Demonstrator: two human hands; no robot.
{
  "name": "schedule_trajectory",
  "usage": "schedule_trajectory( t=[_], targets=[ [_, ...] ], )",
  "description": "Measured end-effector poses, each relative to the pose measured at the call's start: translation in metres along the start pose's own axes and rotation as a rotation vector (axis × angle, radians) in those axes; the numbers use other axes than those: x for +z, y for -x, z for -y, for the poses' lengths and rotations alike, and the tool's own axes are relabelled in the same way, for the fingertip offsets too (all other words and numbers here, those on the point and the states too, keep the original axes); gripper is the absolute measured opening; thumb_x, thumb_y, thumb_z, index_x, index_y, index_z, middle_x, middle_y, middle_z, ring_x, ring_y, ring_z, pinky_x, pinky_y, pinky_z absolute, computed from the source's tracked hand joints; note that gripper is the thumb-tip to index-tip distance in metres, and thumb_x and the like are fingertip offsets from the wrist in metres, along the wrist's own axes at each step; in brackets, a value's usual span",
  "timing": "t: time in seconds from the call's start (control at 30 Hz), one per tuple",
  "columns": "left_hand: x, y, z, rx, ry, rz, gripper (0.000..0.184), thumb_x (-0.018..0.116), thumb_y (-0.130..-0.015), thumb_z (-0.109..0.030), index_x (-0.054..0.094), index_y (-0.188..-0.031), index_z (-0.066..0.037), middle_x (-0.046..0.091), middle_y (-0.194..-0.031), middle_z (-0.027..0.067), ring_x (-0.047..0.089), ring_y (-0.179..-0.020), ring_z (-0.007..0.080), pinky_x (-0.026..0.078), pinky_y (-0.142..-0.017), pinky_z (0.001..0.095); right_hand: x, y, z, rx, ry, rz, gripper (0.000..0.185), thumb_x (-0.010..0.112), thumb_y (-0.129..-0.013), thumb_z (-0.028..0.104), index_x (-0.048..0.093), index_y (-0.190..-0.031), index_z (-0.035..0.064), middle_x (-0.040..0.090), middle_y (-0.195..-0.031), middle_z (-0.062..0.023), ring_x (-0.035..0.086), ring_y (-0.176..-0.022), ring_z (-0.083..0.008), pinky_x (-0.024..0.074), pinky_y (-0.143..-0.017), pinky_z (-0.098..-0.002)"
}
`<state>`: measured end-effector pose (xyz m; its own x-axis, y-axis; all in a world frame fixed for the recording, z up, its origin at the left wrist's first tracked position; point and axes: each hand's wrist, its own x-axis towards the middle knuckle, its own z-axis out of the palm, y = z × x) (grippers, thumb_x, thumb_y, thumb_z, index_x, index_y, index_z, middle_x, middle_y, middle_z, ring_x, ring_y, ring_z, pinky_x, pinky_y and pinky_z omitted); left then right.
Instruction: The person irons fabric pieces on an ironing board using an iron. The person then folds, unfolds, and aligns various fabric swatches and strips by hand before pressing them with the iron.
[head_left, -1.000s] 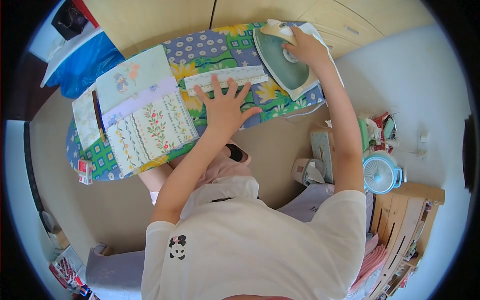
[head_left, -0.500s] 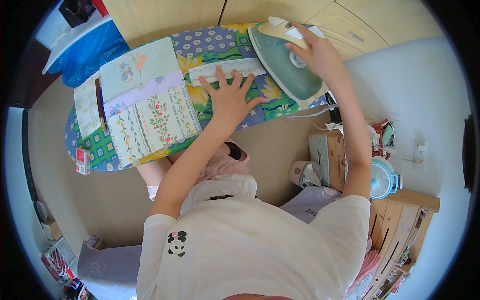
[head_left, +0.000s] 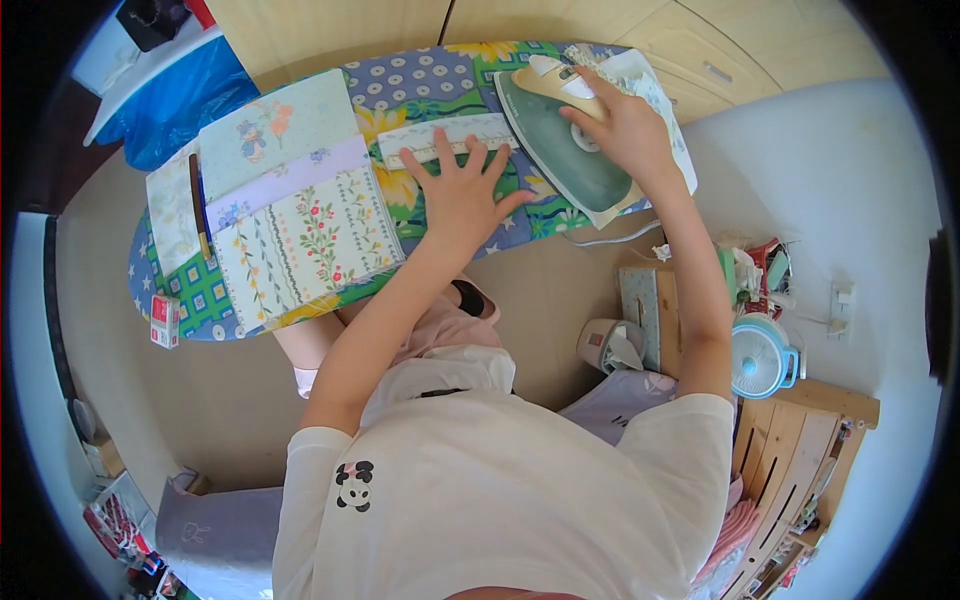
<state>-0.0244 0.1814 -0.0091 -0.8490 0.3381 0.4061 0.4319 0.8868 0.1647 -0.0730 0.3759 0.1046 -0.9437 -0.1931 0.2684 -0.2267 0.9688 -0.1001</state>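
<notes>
My right hand (head_left: 632, 128) is wrapped round the cream handle of a green steam iron (head_left: 560, 150), which lies on the patterned ironing board (head_left: 400, 85). Under the spread fingers of my left hand (head_left: 462, 195) is a folded strip of floral fabric (head_left: 405, 140), pressed against the board. The iron's edge meets or covers the strip's right end; I cannot tell which. To the left lie floral fabric pieces (head_left: 310, 235), with a lilac band across them. A brown-handled slim tool (head_left: 198, 200) rests on their left side.
A small red-and-white box (head_left: 164, 320) sits at the board's left edge. A white cord (head_left: 615, 238) hangs below the iron. Cabinets (head_left: 340, 30) stand behind the board, a blue plastic bag (head_left: 190, 110) to the left, a bin (head_left: 608, 345) and blue fan (head_left: 762, 355) to the right.
The iron has shifted slightly left with my right hand, over more of the strip's right end. A white panel at the board's right end shows more now. My left hand stays nearly still.
</notes>
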Motion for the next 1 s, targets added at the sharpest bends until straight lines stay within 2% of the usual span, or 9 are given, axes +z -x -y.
schedule_trajectory(
  t=[0.3, 0.37, 0.63, 0.87, 1.0],
  targets=[
    [-0.001, 0.000, 0.000, 0.001, -0.013, 0.022, 0.063, 0.046, -0.080, -0.067, 0.055, -0.125, -0.025, 0.048, -0.124, 0.0104, 0.033, -0.123, 0.0448, 0.017, -0.085, 0.0778, 0.004, 0.000, 0.001, 0.009, -0.013, 0.037, 0.055, 0.063, -0.079, 0.047, 0.056, -0.124, 0.0162, 0.068, -0.083, -0.0143, 0.066, -0.078, -0.0325, 0.0523, -0.065, -0.0416],
    [-0.002, 0.000, 0.000, 0.000, -0.015, 0.028, 0.063, 0.046, -0.080, -0.067, 0.055, -0.125, -0.024, 0.047, -0.124, 0.0104, 0.033, -0.124, 0.0446, 0.017, -0.086, 0.0778, 0.004, 0.000, 0.001, 0.067, 0.001, 0.075, 0.054, 0.065, -0.080, 0.044, 0.054, -0.127, 0.0200, 0.068, -0.091, -0.0147, 0.065, -0.079, -0.0321, 0.0504, -0.069, -0.0372],
    [-0.001, 0.000, -0.001, -0.012, -0.040, 0.029, 0.068, 0.046, -0.081, -0.066, 0.053, -0.126, -0.016, 0.046, -0.124, 0.0104, 0.032, -0.125, 0.0433, 0.018, -0.086, 0.0778, 0.003, -0.003, 0.000, 0.047, -0.004, 0.097, 0.059, 0.063, -0.079, 0.049, 0.054, -0.127, 0.0159, 0.068, -0.083, -0.0157, 0.066, -0.078, -0.0328, 0.0521, -0.066, -0.0410],
    [0.001, 0.000, -0.002, -0.014, -0.058, 0.027, 0.068, 0.046, -0.081, -0.066, 0.053, -0.127, -0.016, 0.046, -0.123, 0.0104, 0.032, -0.125, 0.0446, 0.018, -0.086, 0.0783, 0.008, -0.007, -0.012, 0.051, -0.033, 0.034, 0.059, 0.061, -0.079, 0.050, 0.053, -0.128, 0.0184, 0.068, -0.087, -0.0147, 0.065, -0.083, -0.0323, 0.0513, -0.071, -0.0404],
    [0.001, 0.001, -0.001, -0.016, -0.027, 0.031, 0.067, 0.047, -0.081, -0.065, 0.052, -0.127, -0.017, 0.047, -0.123, 0.0107, 0.031, -0.125, 0.0455, 0.016, -0.086, 0.0791, -0.003, -0.006, -0.013, 0.111, -0.038, 0.078, 0.058, 0.061, -0.079, 0.050, 0.053, -0.128, 0.0200, 0.068, -0.087, -0.0136, 0.065, -0.084, -0.0316, 0.0511, -0.070, -0.0398]
  ],
)
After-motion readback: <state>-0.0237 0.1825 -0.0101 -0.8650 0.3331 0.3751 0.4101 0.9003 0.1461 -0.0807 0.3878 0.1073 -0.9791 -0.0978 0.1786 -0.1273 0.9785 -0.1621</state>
